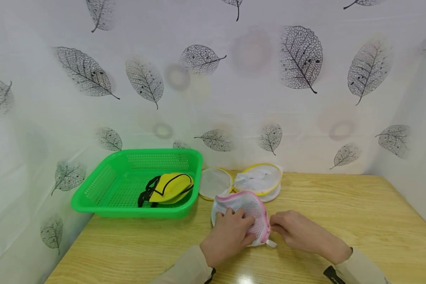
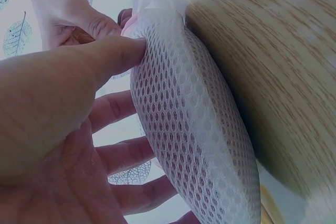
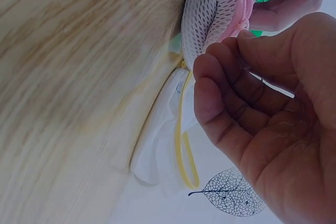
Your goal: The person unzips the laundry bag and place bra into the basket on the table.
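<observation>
A white mesh laundry bag (image 1: 238, 202) with a pink zipper edge (image 1: 264, 221) lies on the wooden table, somewhat puffed out. My left hand (image 1: 228, 234) rests on the mesh with its fingers spread; in the left wrist view the thumb touches the mesh (image 2: 178, 108) near the pink edge. At the bag's right side, my right hand (image 1: 301, 232) pinches the zipper between thumb and curled forefinger. The right wrist view shows the pink zipper (image 3: 242, 3) running to those fingertips, which hide the pull. A white tab (image 1: 271, 243) sticks out beside them. The bag's contents cannot be made out.
A green plastic basket (image 1: 135, 213) stands to the left, with a yellow cloth item (image 1: 172, 187) with black trim and straps inside. Behind the bag lie round white pieces with yellow rims (image 1: 215, 183), some overlapping. A leaf-patterned curtain (image 1: 248, 118) hangs along the table's back edge.
</observation>
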Demonstrator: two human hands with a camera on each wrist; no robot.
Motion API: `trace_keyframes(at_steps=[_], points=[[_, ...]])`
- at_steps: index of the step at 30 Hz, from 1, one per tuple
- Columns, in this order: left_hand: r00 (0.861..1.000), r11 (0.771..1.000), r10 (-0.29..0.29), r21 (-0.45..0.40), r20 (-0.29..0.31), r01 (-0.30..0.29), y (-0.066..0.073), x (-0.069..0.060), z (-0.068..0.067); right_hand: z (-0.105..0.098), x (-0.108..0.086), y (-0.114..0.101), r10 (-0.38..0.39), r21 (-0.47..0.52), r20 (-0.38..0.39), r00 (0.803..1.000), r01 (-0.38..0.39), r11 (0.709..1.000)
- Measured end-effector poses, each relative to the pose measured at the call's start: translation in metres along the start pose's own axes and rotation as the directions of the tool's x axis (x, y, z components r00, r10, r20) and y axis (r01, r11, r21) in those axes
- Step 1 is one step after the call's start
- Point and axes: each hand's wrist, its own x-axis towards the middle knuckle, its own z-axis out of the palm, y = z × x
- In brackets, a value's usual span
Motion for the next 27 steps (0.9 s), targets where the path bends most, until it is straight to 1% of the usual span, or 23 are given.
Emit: trace_keyframes(at_steps=[4,11,16,22,27], points=[[1.0,1.0,-0.004,-0.007,0.009,0.005,0.0001,0.0006,0.0005,-0.0006,0.0004,-0.0002,0.003,0.0,-0.004,1.0,-0.003,1.0],[1.0,1.0,-0.006,-0.003,0.006,0.006,0.0007,0.0005,0.0004,-0.002,0.0012,-0.0014,0.024,-0.002,0.004,1.0,-0.024,1.0],[1.0,1.0,-0.002,0.011,0.007,0.002,0.0007,0.0002,0.0003,-0.0017,0.0016,-0.0024,0.034,-0.021,-0.005,0.999,-0.034,0.999],[1.0,1.0,-0.005,0.025,0.017,0.004,0.001,0.0013,0.0008,-0.0022,0.002,-0.0032,0.066,-0.032,0.006,0.998,-0.066,0.997],[1.0,0.999,-0.007,0.041,0.018,0.007,0.0018,0.0015,0.0008,-0.0021,0.0022,-0.003,0.076,-0.047,0.003,0.997,-0.076,0.996]])
